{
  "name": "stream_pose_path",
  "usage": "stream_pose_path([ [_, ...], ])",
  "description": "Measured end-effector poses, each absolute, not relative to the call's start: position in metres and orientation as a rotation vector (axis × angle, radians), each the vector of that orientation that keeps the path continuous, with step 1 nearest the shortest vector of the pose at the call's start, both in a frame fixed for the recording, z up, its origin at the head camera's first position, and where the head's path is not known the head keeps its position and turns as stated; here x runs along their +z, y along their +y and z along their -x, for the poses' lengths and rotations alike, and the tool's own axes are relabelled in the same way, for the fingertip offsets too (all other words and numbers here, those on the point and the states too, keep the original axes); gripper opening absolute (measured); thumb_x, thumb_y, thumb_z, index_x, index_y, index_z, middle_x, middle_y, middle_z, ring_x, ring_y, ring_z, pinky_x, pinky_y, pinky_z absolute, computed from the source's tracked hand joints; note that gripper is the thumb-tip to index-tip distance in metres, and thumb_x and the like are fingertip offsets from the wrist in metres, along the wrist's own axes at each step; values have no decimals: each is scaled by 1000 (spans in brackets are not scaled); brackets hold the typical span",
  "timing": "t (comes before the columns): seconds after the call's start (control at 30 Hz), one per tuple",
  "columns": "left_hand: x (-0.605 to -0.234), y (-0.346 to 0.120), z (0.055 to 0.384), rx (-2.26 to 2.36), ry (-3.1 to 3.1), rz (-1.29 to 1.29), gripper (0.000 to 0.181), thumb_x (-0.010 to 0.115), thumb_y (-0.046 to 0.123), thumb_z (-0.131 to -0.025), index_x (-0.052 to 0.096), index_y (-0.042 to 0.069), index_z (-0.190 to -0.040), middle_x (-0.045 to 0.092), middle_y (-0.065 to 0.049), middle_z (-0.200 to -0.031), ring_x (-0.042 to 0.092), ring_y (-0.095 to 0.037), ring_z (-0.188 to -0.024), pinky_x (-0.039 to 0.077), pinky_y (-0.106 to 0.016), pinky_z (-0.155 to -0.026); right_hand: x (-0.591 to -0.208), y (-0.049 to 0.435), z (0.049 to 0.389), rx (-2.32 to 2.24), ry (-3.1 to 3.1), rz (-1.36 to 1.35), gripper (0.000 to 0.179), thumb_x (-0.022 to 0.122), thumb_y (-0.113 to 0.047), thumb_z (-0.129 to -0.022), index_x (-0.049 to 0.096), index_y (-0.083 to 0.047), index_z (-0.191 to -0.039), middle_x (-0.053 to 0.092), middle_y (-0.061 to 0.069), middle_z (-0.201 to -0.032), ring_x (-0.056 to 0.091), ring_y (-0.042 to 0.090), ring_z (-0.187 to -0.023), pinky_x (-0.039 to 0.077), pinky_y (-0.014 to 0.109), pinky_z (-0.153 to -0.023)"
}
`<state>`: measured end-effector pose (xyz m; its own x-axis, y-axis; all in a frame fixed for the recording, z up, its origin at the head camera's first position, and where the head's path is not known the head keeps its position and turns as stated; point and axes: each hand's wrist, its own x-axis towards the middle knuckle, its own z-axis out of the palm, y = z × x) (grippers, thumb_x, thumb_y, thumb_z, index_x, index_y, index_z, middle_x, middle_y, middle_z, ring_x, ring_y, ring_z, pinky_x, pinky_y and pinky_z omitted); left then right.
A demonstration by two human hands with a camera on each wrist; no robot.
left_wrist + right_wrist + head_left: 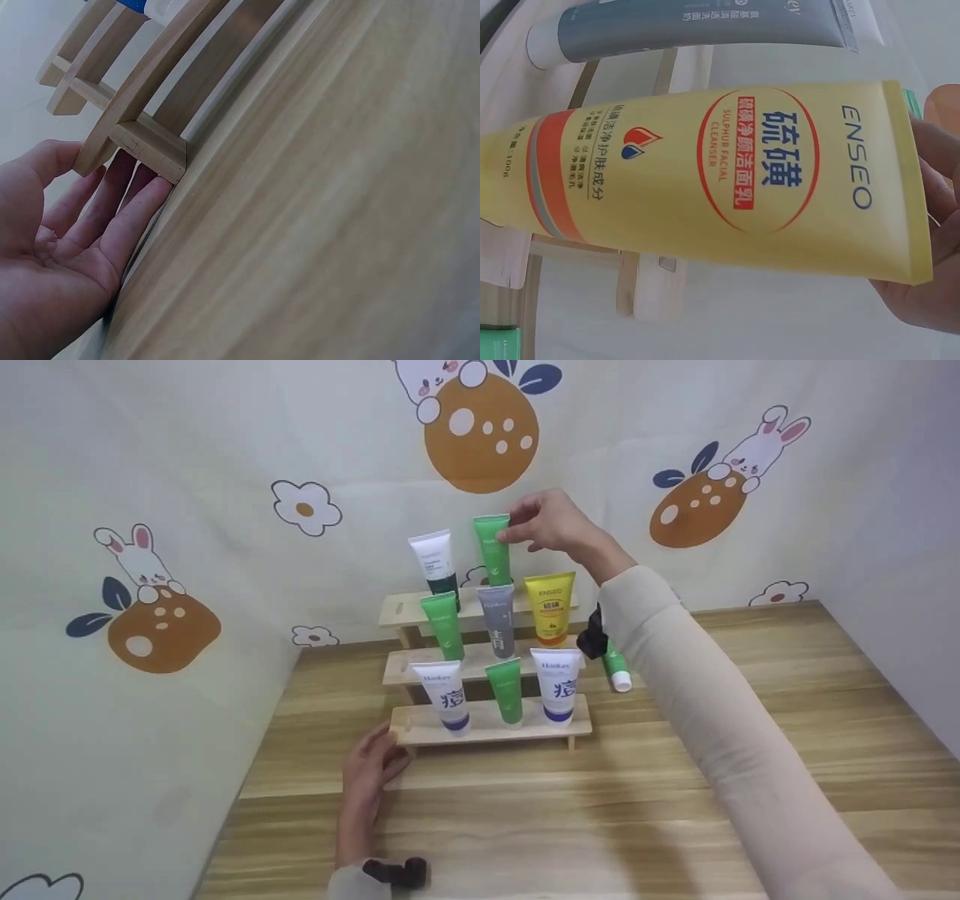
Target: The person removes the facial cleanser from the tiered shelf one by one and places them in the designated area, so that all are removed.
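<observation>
A three-tier wooden rack (pixel 529 718) carries upright squeeze tubes. At the top tier, my right hand (pixel 551 523) pinches the upper right edge of a green tube (pixel 493 551), whose lower end is hidden behind a grey tube (pixel 498 622). My left hand (pixel 367 772) grips the left end of the lowest tier, thumb over the plank (pixel 150 64) and fingers beneath it in the left wrist view. A yellow facial cleanser tube (pixel 682 176) fills the right wrist view and covers most of the green one.
A white and dark green tube (pixel 435 562) stands at the top left, with another green tube (pixel 444 626) below. Two white tubes (pixel 447 697) flank a green one (pixel 507 690) on the front tier. Another green tube (pixel 617 669) lies on the wood-grain table (pixel 495 817), near the right sleeve.
</observation>
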<state>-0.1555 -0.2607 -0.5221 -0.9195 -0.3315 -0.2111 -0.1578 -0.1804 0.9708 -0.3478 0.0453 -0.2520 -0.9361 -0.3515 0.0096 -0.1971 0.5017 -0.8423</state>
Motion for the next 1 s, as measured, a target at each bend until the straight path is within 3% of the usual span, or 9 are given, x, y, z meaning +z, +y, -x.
stream_pose_path([
  [0.2,-524,-262,156,-2252,-1921,-582,47,62,16,-99,52,-2,-141,71,-5,-105,72,-15,-89,64,-32,-87,-254,44,350,-1443,2618,469,24,73,-21,-93,72,-8,-113,66,2,-111,58,17,-101,58,30,-91],
  [0.5,-523,-263,157,-2252,-1960,-576,49,62,18,-100,50,0,-143,70,-7,-108,71,-16,-93,64,-34,-90,-243,62,346,-1496,2643,440,32,69,-24,-95,68,-10,-124,65,5,-122,56,18,-115,50,35,-111],
  [0.7,-524,-263,156,-2260,-1980,-585,51,61,20,-100,48,0,-145,69,-7,-112,71,-16,-94,64,-34,-90,-244,79,343,-1574,2617,432,32,66,-24,-98,64,-9,-125,62,2,-118,55,18,-114,47,37,-115],
  [1.0,-524,-262,158,-2251,-1968,-577,48,60,17,-100,49,0,-143,69,-5,-109,71,-16,-93,64,-33,-89,-250,106,345,-1813,2585,282,31,60,-23,-101,58,-11,-129,55,-3,-114,52,15,-108,51,30,-103],
])
